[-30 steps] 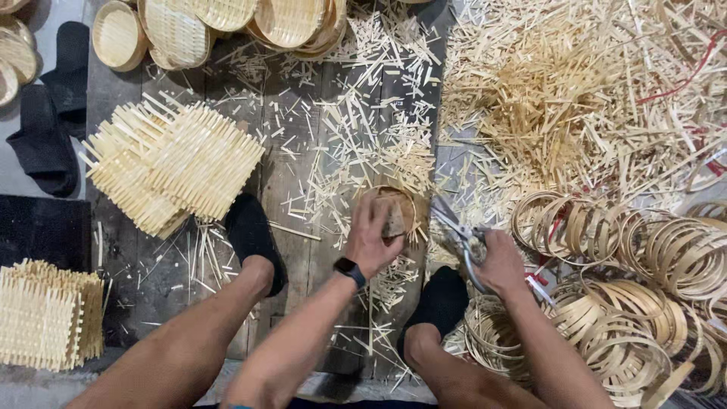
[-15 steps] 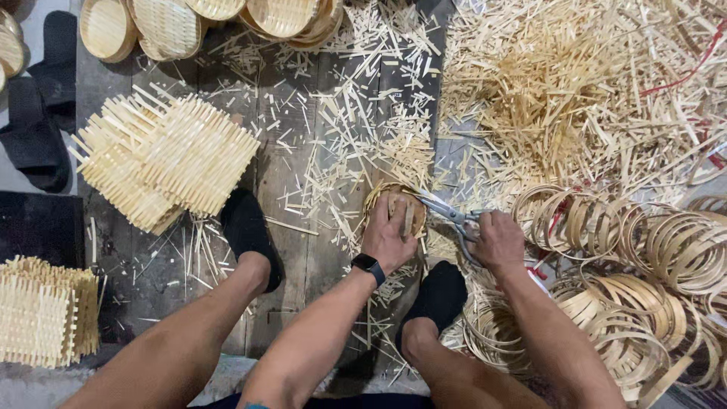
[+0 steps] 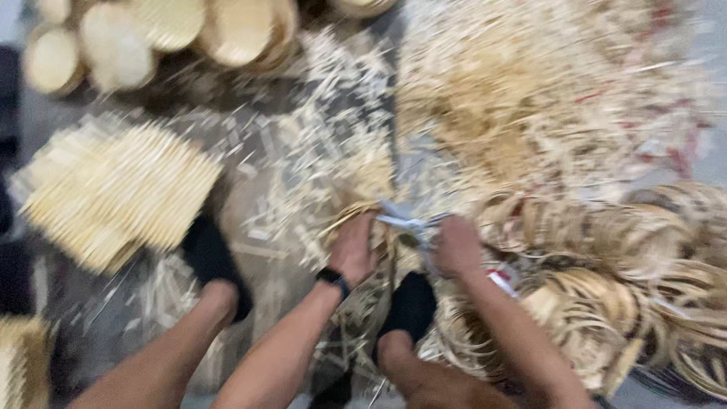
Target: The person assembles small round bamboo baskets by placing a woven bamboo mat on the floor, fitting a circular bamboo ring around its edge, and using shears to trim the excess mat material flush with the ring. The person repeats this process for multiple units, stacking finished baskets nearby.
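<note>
The picture is blurred by motion. My left hand (image 3: 354,248), with a dark band on its wrist, grips a small round woven bamboo basket (image 3: 356,216) whose loose strip ends stick out around the rim. My right hand (image 3: 457,246) holds a pair of metal scissors (image 3: 405,221), blades pointing left at the basket's upper rim. Both hands work just above my two feet in black socks (image 3: 216,261).
A stack of flat woven bamboo mats (image 3: 113,193) lies to the left. Finished round baskets (image 3: 144,34) sit at the top left. A big heap of bamboo trimmings (image 3: 545,98) fills the upper right, and bamboo hoops (image 3: 636,288) pile up on the right.
The scissors have come in from the right to the basket's rim. My left hand has turned the basket a little, and the head camera has moved closer and swung, which blurs the view.
</note>
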